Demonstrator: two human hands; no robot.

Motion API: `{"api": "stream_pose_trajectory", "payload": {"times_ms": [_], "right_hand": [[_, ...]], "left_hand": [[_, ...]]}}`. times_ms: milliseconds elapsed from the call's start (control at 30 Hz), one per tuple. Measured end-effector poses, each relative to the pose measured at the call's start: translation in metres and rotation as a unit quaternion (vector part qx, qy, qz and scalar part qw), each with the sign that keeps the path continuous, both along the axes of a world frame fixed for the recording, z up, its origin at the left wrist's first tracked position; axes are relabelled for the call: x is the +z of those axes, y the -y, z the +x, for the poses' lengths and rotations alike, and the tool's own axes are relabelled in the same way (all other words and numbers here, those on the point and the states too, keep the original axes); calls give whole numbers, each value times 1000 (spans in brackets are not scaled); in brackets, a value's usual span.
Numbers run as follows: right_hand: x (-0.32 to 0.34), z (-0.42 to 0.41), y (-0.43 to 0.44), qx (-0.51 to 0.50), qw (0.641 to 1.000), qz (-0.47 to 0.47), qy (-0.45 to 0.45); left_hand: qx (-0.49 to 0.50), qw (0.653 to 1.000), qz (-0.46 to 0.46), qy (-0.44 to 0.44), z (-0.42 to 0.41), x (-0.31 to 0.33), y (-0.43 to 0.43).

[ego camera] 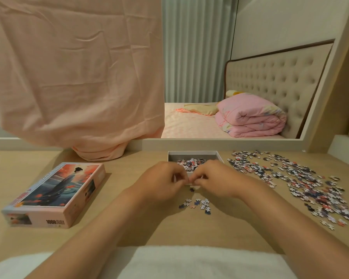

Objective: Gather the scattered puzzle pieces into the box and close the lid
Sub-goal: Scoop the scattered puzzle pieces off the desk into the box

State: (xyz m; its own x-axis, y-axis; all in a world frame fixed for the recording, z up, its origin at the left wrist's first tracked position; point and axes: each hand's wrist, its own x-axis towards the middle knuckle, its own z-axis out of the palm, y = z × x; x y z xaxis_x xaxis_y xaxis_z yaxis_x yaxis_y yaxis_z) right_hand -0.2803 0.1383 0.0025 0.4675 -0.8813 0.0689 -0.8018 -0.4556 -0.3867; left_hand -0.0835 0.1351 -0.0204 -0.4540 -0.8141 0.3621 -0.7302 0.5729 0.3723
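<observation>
A white open box (193,153) stands on the wooden table, with several puzzle pieces inside it (190,163). My left hand (160,181) and my right hand (216,181) meet fingertip to fingertip at the box's near edge, fingers curled as if pinching pieces; what they hold is hidden. A small cluster of loose pieces (199,204) lies just below my hands. A large spread of pieces (302,182) covers the table to the right. The illustrated lid (56,194) lies at the left, picture side up.
A pink cloth (73,77) hangs over the mirror behind the table, its lower end resting on the tabletop. The mirror reflects a bed with a folded pink quilt. A white towel (169,262) lies at the table's near edge.
</observation>
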Motion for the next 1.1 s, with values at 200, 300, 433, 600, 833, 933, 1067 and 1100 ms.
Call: {"api": "stream_pose_trajectory", "payload": {"times_ms": [200, 300, 433, 600, 833, 933, 1067, 1100], "right_hand": [[-28, -1, -5, 41, 989, -21, -143], [-31, -7, -5, 34, 990, -26, -131], [-22, -17, -12, 4, 999, 26, -33], [-15, -30, -16, -9, 995, 89, -52], [-25, -14, -14, -18, 997, 62, -45], [-24, -10, -15, -37, 997, 70, -22], [-24, -10, -17, -58, 996, 69, -20], [-25, -10, -17, -60, 996, 68, -21]], "left_hand": [[-23, 994, 77, 70, 8, -19, -11], [-34, 996, 60, 61, 5, -24, -9], [-52, 997, 40, 46, -3, -30, -10], [-31, 997, 29, 68, -6, -27, -11], [-31, 997, 27, 62, -14, -35, -12], [-24, 998, 32, 49, -15, -35, -12], [-16, 998, 37, 47, -11, -31, -16], [-12, 998, 39, 54, -10, -30, -17]]}}
